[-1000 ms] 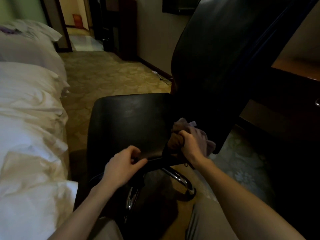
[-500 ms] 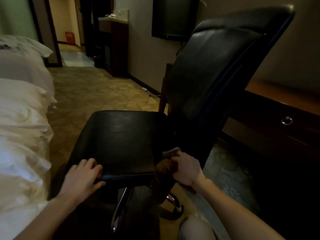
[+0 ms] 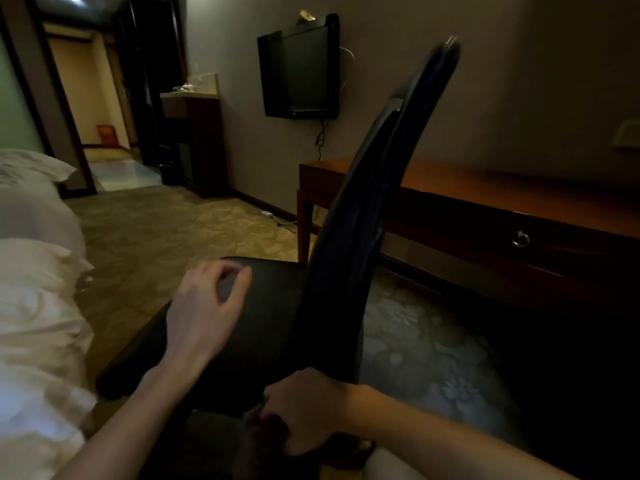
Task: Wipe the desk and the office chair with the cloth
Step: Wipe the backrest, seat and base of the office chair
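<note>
Since the earlier frame the one office chair [image 3: 346, 258] has swung its backrest edge-on, and the left hand [image 3: 204, 306] has lifted off the seat rim, its fingers now loosely curled above the seat, pinching nothing. The right hand [image 3: 308, 403] clenches its fingers round the one dark cloth [image 3: 266, 434], bunched just beneath them at the seat's near corner; one desk [image 3: 485, 202] stands well beyond both hands' fingertips.

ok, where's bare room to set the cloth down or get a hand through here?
Free: the desk top, right of the chair's backrest, is bare as far as shows. The seat between the left hand and the backrest is bare too. The carpet between bed and seat gives an open passage. Crowded: the seat's near corner, where the right hand grips the cloth.
</note>
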`<move>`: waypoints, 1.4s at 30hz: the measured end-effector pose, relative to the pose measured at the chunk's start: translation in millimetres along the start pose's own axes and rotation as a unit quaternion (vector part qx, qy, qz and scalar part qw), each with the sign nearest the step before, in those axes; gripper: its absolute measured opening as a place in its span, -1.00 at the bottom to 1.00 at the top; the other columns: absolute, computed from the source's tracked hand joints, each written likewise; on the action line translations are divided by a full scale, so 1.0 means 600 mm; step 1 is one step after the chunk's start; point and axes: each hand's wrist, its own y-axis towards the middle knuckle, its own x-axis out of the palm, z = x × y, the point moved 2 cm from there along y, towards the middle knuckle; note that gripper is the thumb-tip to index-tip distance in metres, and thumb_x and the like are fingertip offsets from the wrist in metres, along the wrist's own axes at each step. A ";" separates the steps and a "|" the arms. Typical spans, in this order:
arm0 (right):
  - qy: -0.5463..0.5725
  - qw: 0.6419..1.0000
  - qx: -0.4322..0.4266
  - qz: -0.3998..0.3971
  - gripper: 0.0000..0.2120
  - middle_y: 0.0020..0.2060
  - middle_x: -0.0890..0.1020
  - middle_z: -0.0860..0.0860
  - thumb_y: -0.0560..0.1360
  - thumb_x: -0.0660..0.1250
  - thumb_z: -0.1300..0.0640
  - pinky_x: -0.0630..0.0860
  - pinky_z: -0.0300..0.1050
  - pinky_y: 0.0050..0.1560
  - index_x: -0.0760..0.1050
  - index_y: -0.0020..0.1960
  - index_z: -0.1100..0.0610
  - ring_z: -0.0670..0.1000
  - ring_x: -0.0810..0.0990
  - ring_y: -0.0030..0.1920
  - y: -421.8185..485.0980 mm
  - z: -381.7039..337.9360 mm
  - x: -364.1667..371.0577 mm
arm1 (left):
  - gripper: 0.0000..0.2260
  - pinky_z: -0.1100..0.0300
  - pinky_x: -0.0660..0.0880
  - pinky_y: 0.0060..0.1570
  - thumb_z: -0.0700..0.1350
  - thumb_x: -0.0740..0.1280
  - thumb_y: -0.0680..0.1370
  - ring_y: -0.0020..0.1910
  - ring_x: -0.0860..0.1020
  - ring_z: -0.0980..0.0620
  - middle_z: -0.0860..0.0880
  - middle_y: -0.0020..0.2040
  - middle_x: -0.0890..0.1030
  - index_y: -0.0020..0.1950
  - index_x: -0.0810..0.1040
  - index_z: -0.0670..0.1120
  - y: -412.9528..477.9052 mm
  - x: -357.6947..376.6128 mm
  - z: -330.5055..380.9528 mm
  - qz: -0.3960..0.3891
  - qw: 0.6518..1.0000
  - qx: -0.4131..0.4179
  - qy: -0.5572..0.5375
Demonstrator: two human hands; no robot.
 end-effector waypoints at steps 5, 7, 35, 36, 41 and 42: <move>-0.037 0.984 -0.130 -0.120 -0.74 0.15 0.56 0.18 0.55 0.39 0.09 0.54 0.00 0.11 0.56 0.19 0.16 0.18 0.59 0.09 0.048 -0.052 -0.053 | -0.59 0.32 0.39 -0.10 0.45 0.17 0.51 0.02 0.47 0.31 0.27 -0.01 0.47 0.14 0.46 0.20 0.010 -0.043 0.114 0.005 0.986 0.157 -0.062; -0.109 0.985 -0.129 -0.044 -0.67 0.24 0.49 0.16 0.55 0.40 0.01 0.49 -0.03 0.00 0.53 0.27 0.09 0.17 0.52 0.19 0.050 -0.067 -0.062 | -0.58 0.31 0.41 -0.11 0.45 0.14 0.52 0.00 0.47 0.29 0.24 -0.03 0.48 0.14 0.47 0.18 0.013 -0.042 0.142 -0.009 0.977 0.211 -0.020; -0.311 0.710 -0.119 0.621 -0.92 0.19 0.53 0.05 0.59 0.37 0.14 0.47 0.07 0.01 0.48 0.04 0.10 0.14 0.51 0.12 -0.098 -0.076 -0.218 | -0.43 0.23 0.60 0.07 0.53 0.13 0.48 0.24 0.63 0.08 0.07 0.19 0.70 0.17 0.69 0.21 0.060 -0.014 0.018 -0.154 0.869 -0.064 -0.466; -0.329 0.683 -0.106 0.643 -0.93 0.20 0.54 0.08 0.59 0.38 0.15 0.48 0.11 0.04 0.49 0.01 0.08 0.17 0.51 0.15 -0.110 -0.067 -0.256 | -0.48 0.23 0.62 0.06 0.49 0.14 0.52 0.26 0.61 0.04 0.01 0.19 0.69 0.19 0.68 0.22 0.064 -0.015 0.014 -0.138 0.860 -0.072 -0.487; -0.277 0.643 0.010 0.714 -0.91 0.22 0.46 0.14 0.64 0.33 0.09 0.42 0.09 0.26 0.47 0.11 -0.06 0.21 0.43 0.21 -0.132 0.010 -0.288 | -0.29 0.08 0.46 0.23 0.64 0.15 0.33 0.25 0.63 0.08 0.00 0.21 0.70 0.16 0.70 0.20 0.066 -0.004 0.012 -0.153 0.841 -0.091 -0.511; -0.219 0.670 0.028 0.709 -0.84 0.23 0.44 0.07 0.62 0.30 0.06 0.44 0.12 0.28 0.41 0.15 -0.15 0.14 0.43 0.25 -0.126 0.020 -0.247 | -0.29 0.10 0.47 0.21 0.65 0.18 0.29 0.23 0.64 0.09 0.03 0.19 0.70 0.12 0.72 0.21 0.062 0.000 0.009 -0.153 0.838 -0.097 -0.514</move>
